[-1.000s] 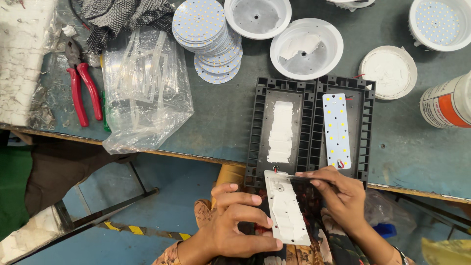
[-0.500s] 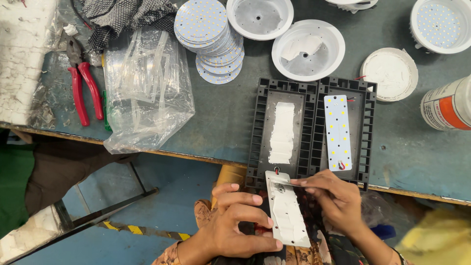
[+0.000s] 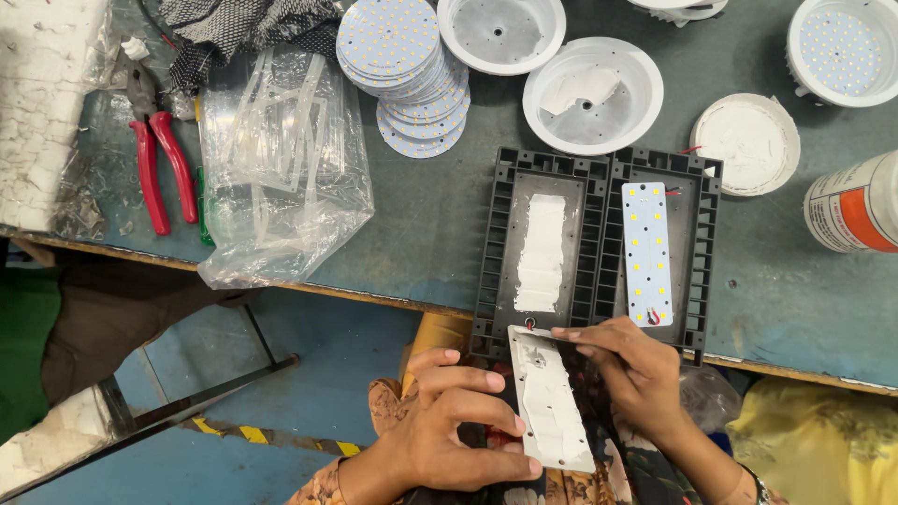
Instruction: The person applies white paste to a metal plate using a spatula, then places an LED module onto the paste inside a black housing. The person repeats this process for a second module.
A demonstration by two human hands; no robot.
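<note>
My left hand (image 3: 449, 421) grips the left edge of a long white strip board (image 3: 552, 402), its back smeared with white paste, held over my lap. My right hand (image 3: 636, 369) pinches the board's upper right edge with its fingertips. Just above, at the bench edge, lie two black ribbed housings side by side. The left housing (image 3: 496, 243) has a stripe of white paste down its middle. In the right housing (image 3: 703, 252) sits a white strip board with yellow dots (image 3: 647, 254).
A stack of round dotted discs (image 3: 398, 56), white round shells (image 3: 594, 93), a white lid (image 3: 748, 142) and an orange-and-white tub (image 3: 856, 201) lie on the bench. Red pliers (image 3: 154, 164) and a clear plastic bag (image 3: 281, 168) are at the left.
Both hands and the pasted board have stayed almost in place; my right fingertips shifted slightly along the board's top edge.
</note>
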